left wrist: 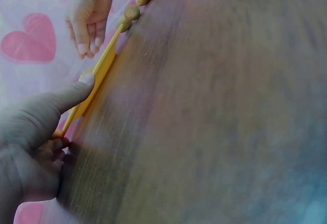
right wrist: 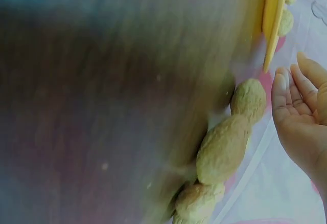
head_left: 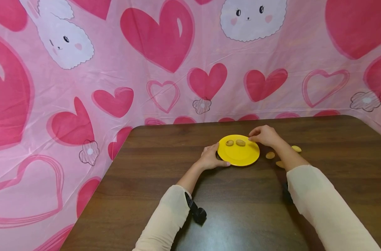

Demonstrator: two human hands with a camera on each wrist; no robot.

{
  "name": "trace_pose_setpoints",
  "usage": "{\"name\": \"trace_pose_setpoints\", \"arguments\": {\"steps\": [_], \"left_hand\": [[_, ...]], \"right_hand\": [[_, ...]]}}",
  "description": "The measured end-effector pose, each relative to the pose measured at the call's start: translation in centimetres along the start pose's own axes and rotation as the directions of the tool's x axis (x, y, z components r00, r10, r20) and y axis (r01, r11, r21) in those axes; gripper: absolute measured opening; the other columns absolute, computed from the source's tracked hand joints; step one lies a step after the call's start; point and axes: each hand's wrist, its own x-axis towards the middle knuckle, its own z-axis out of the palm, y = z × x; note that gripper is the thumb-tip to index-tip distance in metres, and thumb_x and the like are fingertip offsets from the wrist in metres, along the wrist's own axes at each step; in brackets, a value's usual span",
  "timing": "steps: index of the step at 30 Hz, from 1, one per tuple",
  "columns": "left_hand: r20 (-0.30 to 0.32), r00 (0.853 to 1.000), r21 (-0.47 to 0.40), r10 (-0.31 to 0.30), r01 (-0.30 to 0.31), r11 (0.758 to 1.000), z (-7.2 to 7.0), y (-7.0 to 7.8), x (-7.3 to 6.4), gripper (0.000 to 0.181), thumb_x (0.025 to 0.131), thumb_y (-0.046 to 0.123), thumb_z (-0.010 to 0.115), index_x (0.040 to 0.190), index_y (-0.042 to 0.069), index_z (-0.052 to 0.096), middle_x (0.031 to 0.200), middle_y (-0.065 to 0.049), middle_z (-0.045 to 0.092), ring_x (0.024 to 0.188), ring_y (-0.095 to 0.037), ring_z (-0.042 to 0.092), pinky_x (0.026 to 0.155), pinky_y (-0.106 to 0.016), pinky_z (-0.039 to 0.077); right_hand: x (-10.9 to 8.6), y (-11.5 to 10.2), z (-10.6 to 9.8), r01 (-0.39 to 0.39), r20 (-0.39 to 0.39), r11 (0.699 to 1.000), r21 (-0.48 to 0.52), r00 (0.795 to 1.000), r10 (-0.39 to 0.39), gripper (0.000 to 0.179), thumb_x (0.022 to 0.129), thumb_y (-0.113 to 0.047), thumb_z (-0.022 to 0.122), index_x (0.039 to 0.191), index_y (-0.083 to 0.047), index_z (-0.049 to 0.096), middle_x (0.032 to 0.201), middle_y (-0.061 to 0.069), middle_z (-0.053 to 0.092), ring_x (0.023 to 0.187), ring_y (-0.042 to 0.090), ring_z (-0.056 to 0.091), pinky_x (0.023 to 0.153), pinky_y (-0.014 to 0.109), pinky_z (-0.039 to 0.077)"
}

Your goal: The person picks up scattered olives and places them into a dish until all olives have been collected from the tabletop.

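Observation:
A round yellow plate [head_left: 238,158] stands toward the back of the table, with two small tan oval pieces [head_left: 240,143] near its far side. My left hand [head_left: 210,158] holds the plate at its left, the thumb on the near rim and the fingers around the left edge. In the left wrist view that thumb [left wrist: 86,80] lies against the rim. My right hand [head_left: 265,135] is at the plate's right rim, fingers bent and the thumb apart from them. Nothing shows between its fingers in the right wrist view.
Right of the plate, several wrinkled tan oval pieces [right wrist: 222,150] lie on the brown wooden table [head_left: 165,150], partly behind the right forearm. A pink cloth with hearts [head_left: 206,82] hangs behind the table and on its left side. Each sleeve carries a black wrist device [head_left: 199,214].

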Motion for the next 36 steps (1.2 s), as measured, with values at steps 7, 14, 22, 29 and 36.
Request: {"name": "trace_pose_setpoints", "arguments": {"steps": [7, 14, 22, 29, 36], "left_hand": [[0.005, 1.000, 0.004, -0.009, 0.009, 1.000, 0.0, 0.1, -0.1, 0.095, 0.073, 0.042, 0.076, 0.147, 0.012, 0.024, 0.148, -0.003, 0.030, 0.130, -0.022, 0.024, 0.108, -0.040, 0.017], [0.005, 1.000, 0.005, -0.006, 0.006, 1.000, 0.1, 0.0, -0.1, 0.095, 0.073, 0.043, 0.076, 0.147, 0.013, 0.024, 0.147, -0.003, 0.031, 0.129, -0.022, 0.024, 0.107, -0.040, 0.018], [0.005, 1.000, 0.003, -0.004, 0.004, 1.000, -0.1, 0.0, -0.1, 0.095, 0.073, 0.042, 0.076, 0.147, 0.013, 0.024, 0.147, -0.003, 0.031, 0.129, -0.022, 0.024, 0.107, -0.040, 0.018], [0.009, 1.000, 0.015, -0.009, 0.009, 1.000, -0.1, 0.0, 0.0, 0.095, 0.073, 0.043, 0.075, 0.147, 0.013, 0.023, 0.148, -0.003, 0.030, 0.129, -0.022, 0.024, 0.107, -0.039, 0.018], [0.012, 1.000, 0.016, -0.019, 0.019, 1.000, 0.0, 0.0, 0.1, 0.096, 0.073, 0.044, 0.075, 0.147, 0.012, 0.023, 0.148, -0.003, 0.029, 0.130, -0.021, 0.024, 0.108, -0.039, 0.018]], "right_hand": [[-0.8, 1.0, -1.4, -0.047, -0.015, 0.999, 0.021, 0.999, 0.047, 0.036, 0.088, -0.023, 0.063, 0.112, 0.004, 0.060, 0.108, 0.023, 0.060, 0.093, 0.033, 0.051, 0.085, 0.048, 0.042], [-1.8, 1.9, -2.7, -0.069, -0.041, 0.997, 0.039, 0.997, 0.071, 0.039, 0.089, -0.025, 0.062, 0.114, 0.005, 0.058, 0.110, 0.025, 0.058, 0.096, 0.037, 0.050, 0.087, 0.051, 0.040], [-2.6, 3.3, -3.7, -0.075, -0.064, 0.997, 0.022, 0.995, 0.076, 0.039, 0.089, -0.025, 0.062, 0.113, 0.006, 0.059, 0.110, 0.027, 0.057, 0.096, 0.038, 0.049, 0.082, 0.050, 0.042], [-3.1, 4.4, -4.1, -0.087, -0.053, 0.996, 0.002, 0.995, 0.087, 0.041, 0.089, -0.025, 0.062, 0.114, 0.007, 0.058, 0.112, 0.029, 0.056, 0.101, 0.042, 0.048, 0.088, 0.055, 0.037], [-3.5, 5.1, -4.3, -0.083, -0.030, 0.996, -0.031, 0.996, 0.082, 0.039, 0.087, -0.023, 0.063, 0.111, 0.008, 0.060, 0.108, 0.028, 0.059, 0.101, 0.043, 0.049, 0.089, 0.055, 0.036]]}}
